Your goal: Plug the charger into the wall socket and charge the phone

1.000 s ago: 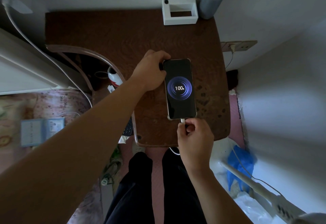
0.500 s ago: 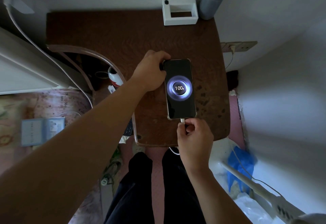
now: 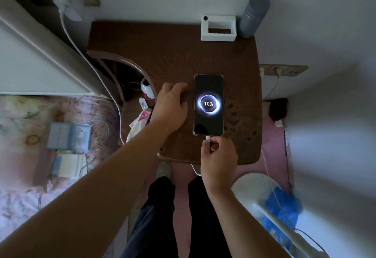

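A black smartphone (image 3: 208,104) lies flat at the centre of the dark brown wooden counter (image 3: 173,58), its lit screen showing a glowing ring and "100". The right hand (image 3: 218,157) pinches the white charging cable plug (image 3: 208,137) at the phone's lower edge. The left hand (image 3: 171,105), fingers loosely spread and released, sits just left of the phone, possibly touching its edge. At the right of the frame, a white plug sits in the beige wall socket strip (image 3: 283,70).

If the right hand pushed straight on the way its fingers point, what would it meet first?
The phone: the right hand pinches the white plug already seated in the phone's near end, so it would press straight into that edge.
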Available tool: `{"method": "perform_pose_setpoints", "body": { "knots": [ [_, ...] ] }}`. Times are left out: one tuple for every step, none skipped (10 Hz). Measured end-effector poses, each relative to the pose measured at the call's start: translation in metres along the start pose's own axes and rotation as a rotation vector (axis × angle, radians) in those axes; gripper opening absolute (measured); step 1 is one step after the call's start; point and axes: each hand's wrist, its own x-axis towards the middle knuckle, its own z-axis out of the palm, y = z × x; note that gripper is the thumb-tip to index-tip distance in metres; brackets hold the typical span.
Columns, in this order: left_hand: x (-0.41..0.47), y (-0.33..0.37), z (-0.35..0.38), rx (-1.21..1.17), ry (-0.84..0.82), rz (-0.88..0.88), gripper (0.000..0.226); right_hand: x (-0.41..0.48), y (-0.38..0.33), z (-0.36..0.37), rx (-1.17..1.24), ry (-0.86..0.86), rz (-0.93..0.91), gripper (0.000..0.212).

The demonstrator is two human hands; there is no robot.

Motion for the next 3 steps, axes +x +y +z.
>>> {"method": "perform_pose_setpoints", "body": {
  "knots": [
    [-0.040,-0.014,0.001,0.086,0.090,-0.066,0.047,-0.002,0.001,-0.002,0.004,-0.024,-0.014,0.012],
    [-0.083,-0.023,-0.001,0.149,0.148,-0.095,0.044,-0.004,-0.004,-0.008,0.002,-0.048,-0.027,0.015],
    [-0.132,-0.048,-0.005,0.224,0.148,-0.145,0.048,-0.019,-0.001,-0.018,-0.052,-0.079,-0.062,0.017]
  ]
}}
